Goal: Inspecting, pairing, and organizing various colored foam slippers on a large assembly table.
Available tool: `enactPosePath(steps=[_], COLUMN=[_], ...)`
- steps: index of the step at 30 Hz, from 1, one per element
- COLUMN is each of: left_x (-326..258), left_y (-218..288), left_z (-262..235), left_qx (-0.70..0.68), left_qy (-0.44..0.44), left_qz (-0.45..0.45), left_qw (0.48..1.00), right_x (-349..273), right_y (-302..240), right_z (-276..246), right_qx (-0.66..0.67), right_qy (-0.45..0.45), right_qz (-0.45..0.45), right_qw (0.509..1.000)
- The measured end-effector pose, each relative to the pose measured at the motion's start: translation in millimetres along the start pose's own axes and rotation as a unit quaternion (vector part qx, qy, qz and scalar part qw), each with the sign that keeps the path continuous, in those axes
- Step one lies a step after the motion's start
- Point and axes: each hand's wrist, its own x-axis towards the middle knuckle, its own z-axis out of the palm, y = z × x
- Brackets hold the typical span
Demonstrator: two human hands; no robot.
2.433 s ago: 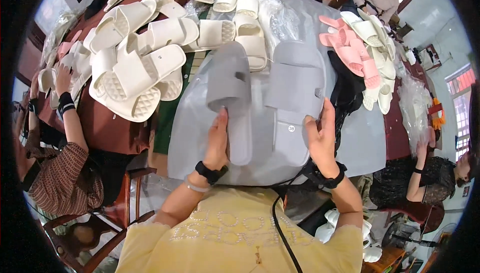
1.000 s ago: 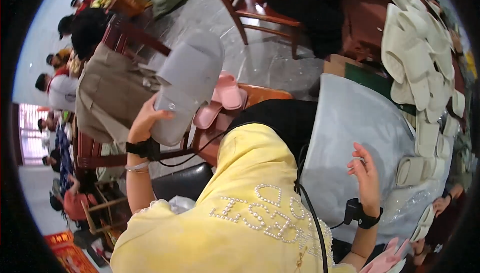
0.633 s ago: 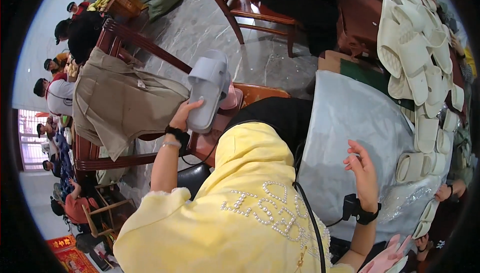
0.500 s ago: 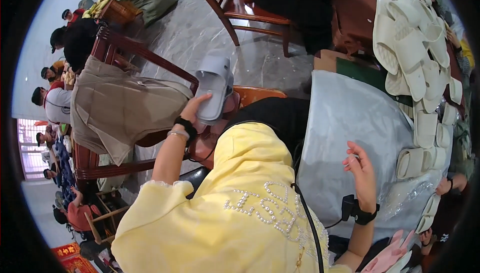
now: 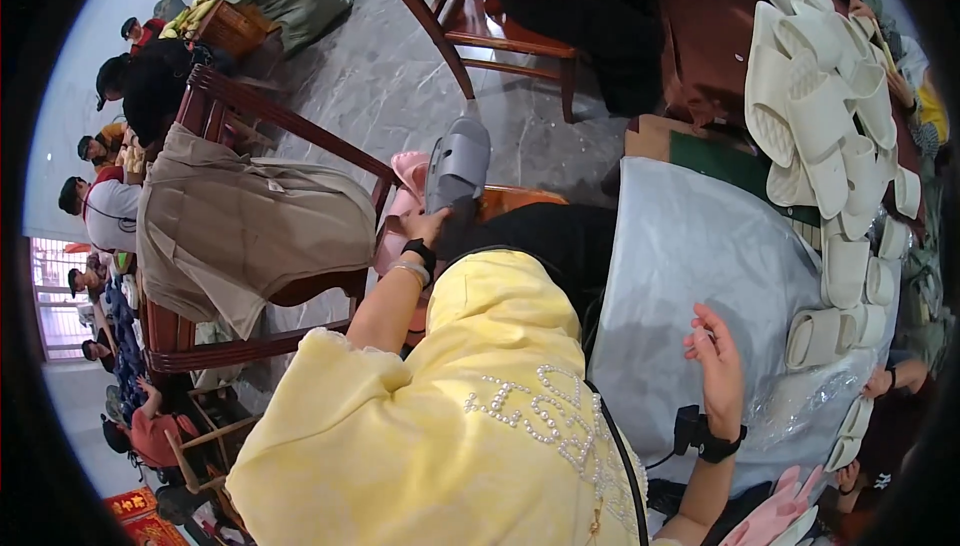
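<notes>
My left hand [image 5: 430, 227] grips a grey slipper [image 5: 457, 164] by its heel end and holds it low at my left side, on top of pink slippers [image 5: 402, 208] piled on a wooden chair seat [image 5: 515, 198]. My right hand [image 5: 715, 356] is open, fingers spread, resting on the grey plastic sheet [image 5: 690, 256] that covers the table in front of me. A black band sits on each wrist. My yellow sleeve and shoulder fill the lower middle of the view.
Several cream slippers [image 5: 825, 116] lie in rows along the far side of the table. A wooden chair [image 5: 250, 236] draped with a beige cloth stands at my left. Another wooden chair [image 5: 480, 21] and a seated person are ahead. People sit at the far left.
I have turned left away from the table. My left hand has carried the grey slipper from shoulder height down onto the pink slippers on the chair seat. My right hand stayed on the sheet.
</notes>
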Motion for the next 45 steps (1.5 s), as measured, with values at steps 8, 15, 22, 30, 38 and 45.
enactPosePath(steps=[8,15,22,30,38,45], left_x=[-49.0,-80.4,-106.1,-155.9,-92.0,-62.3], left_y=[26.1,-42.9,-16.0,-5.6,8.9,249.2], left_z=[-113.4,-162.3,-124.8,-158.4,-120.6,-137.6], left_qx=[-0.289,-0.285,0.101,0.176,0.446,0.557], left_qy=[-0.172,-0.234,-0.08,-0.059,-0.373,-0.672], left_qz=[-0.08,-0.235,-0.002,0.123,0.372,0.359], left_qw=[0.938,0.899,0.992,0.975,0.723,0.331], right_x=[7.3,11.4,10.2,2.5,-5.9,-40.9], right_y=[7.2,9.5,6.6,14.5,27.4,22.3], right_z=[-5.4,-5.2,-3.8,-11.2,-20.8,-42.2], right_qx=[-0.004,-0.013,-0.025,-0.008,0.013,0.051], right_qy=[-0.01,-0.04,-0.038,-0.031,0.005,0.131], right_qz=[-0.001,0.019,0.022,0.02,-0.003,-0.061], right_qw=[1.0,0.999,0.999,0.999,1.0,0.988])
